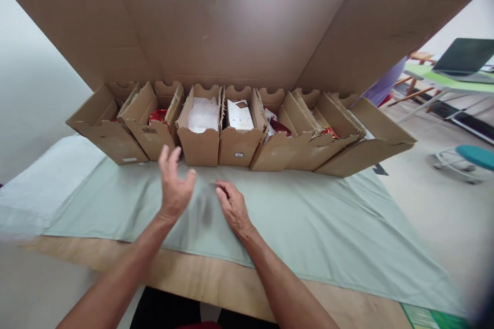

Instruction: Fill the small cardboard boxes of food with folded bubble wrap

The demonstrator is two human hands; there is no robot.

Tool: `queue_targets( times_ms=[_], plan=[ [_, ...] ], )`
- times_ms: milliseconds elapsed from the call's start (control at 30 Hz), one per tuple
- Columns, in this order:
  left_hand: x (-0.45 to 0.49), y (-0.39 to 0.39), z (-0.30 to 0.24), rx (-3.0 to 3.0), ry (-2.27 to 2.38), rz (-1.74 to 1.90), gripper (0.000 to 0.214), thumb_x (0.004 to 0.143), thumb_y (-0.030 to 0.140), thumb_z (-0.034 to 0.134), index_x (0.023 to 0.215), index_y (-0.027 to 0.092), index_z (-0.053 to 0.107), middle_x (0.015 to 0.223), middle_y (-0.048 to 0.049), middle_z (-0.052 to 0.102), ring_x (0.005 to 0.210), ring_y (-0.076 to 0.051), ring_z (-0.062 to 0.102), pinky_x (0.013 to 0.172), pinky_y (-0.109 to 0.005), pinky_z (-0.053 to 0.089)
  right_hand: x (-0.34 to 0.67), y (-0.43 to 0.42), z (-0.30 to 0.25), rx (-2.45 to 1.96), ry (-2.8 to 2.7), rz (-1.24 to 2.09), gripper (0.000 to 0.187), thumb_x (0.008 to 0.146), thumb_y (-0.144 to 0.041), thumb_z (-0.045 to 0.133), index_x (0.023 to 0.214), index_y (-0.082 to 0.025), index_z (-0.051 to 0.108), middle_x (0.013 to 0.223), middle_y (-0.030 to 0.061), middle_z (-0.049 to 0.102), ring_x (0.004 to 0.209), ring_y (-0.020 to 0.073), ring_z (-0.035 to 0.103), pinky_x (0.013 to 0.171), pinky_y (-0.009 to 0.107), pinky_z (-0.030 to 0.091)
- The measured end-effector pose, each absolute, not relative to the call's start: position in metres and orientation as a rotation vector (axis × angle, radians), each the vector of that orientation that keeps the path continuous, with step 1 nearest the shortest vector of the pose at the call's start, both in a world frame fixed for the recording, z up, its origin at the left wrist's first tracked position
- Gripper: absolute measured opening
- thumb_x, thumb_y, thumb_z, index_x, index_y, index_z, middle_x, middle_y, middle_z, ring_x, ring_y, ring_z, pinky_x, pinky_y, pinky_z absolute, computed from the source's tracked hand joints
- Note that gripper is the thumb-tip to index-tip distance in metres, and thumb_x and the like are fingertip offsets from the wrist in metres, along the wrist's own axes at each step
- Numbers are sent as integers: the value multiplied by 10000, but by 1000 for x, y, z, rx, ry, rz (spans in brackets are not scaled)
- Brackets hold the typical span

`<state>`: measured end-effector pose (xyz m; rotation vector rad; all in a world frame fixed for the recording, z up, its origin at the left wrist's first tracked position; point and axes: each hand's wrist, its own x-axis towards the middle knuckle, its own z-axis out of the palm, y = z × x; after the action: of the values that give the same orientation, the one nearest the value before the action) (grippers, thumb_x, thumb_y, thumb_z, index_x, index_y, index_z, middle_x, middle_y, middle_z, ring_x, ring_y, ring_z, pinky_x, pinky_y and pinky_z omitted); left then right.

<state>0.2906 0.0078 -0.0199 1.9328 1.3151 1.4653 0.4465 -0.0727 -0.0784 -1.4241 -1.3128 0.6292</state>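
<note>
My left hand [174, 185] is raised over the pale green cloth [309, 216], its fingers spread with nothing in them. It is nearest to an upright cardboard bin [148, 136] that holds something red [158, 116]. My right hand [233, 208] rests at the cloth, fingers loosely bent, a small gap between thumb and forefinger; no object shows in it. Just beyond the hands stand a bin [199, 150] with clear bubble wrap [203, 113] and a bin [235, 153] with a white box [240, 114] and a small label on its front.
More cardboard bins [276, 151] continue the row on both sides, some with red packets. Behind them rises a tall cardboard panel [231, 31]. White wrapping [46, 180] lies at the left. A teal stool [476, 156] and a laptop [465, 56] are at the right; a person is behind the panel.
</note>
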Motion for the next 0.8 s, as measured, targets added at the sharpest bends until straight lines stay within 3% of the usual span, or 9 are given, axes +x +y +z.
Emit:
queue_targets(
  times_ms=[100, 167, 267, 367, 433, 633, 733, 800],
  plan=[
    [258, 47, 14, 2050, 1423, 1661, 660, 827, 224, 587, 1472, 146, 474, 1565, -228, 414, 1053, -237, 681, 867, -382, 570, 446, -72, -81, -1422, -1335, 636, 267, 949, -339, 512, 1067, -213, 715, 1106, 105, 742, 979, 233, 693, 843, 349, 560],
    [248, 76, 35, 2143, 1497, 1592, 622, 819, 201, 570, 1435, 139, 518, 1446, -197, 554, 834, -175, 679, 811, -352, 562, 447, -70, -81, -1428, -1348, 630, 256, 933, -320, 517, 1042, -213, 723, 1075, 101, 749, 957, 235, 694, 834, 354, 556],
    [244, 104, 54, 2314, 1568, 1319, 403, 808, 195, 574, 1196, 151, 676, 1141, -124, 726, 799, -206, 678, 856, -372, 542, 449, -68, -81, -1438, -1359, 622, 254, 917, -300, 514, 1004, -212, 737, 1024, 91, 759, 924, 232, 697, 835, 359, 549],
    [236, 98, 60, 2415, 1638, 1141, 171, 810, 227, 604, 943, 203, 710, 910, -83, 751, 835, -269, 694, 835, -392, 531, 452, -66, -80, -1435, -1359, 628, 255, 910, -293, 514, 981, -213, 746, 995, 84, 767, 905, 225, 699, 844, 360, 547],
    [229, 72, 61, 2468, 1653, 1145, 113, 828, 267, 619, 896, 227, 701, 875, -71, 752, 814, -277, 699, 787, -379, 530, 453, -65, -80, -1427, -1354, 641, 241, 898, -295, 532, 960, -219, 752, 987, 79, 773, 914, 225, 699, 859, 363, 543],
    [245, -68, 60, 2526, 1381, 1253, 201, 946, 279, 554, 1010, 217, 734, 894, -57, 774, 777, -227, 727, 734, -326, 578, 459, -62, -76, -1397, -1289, 752, 226, 829, -345, 600, 897, -216, 772, 916, 49, 782, 880, 223, 701, 855, 361, 546],
    [269, -141, 50, 2351, 1043, 1262, 397, 972, 229, 511, 1342, 238, 655, 1197, -85, 751, 1049, -229, 737, 939, -340, 604, 471, -64, -72, -1430, -1186, 782, 309, 824, -431, 601, 930, -192, 766, 824, 39, 762, 771, 209, 682, 738, 339, 556],
    [273, -180, 36, 2110, 973, 1259, 513, 946, 330, 582, 1455, 267, 578, 1317, -93, 700, 1217, -285, 675, 1064, -420, 566, 481, -72, -67, -1468, -1095, 757, 380, 841, -475, 575, 974, -168, 754, 822, 58, 754, 743, 208, 673, 696, 339, 552]
  ],
)
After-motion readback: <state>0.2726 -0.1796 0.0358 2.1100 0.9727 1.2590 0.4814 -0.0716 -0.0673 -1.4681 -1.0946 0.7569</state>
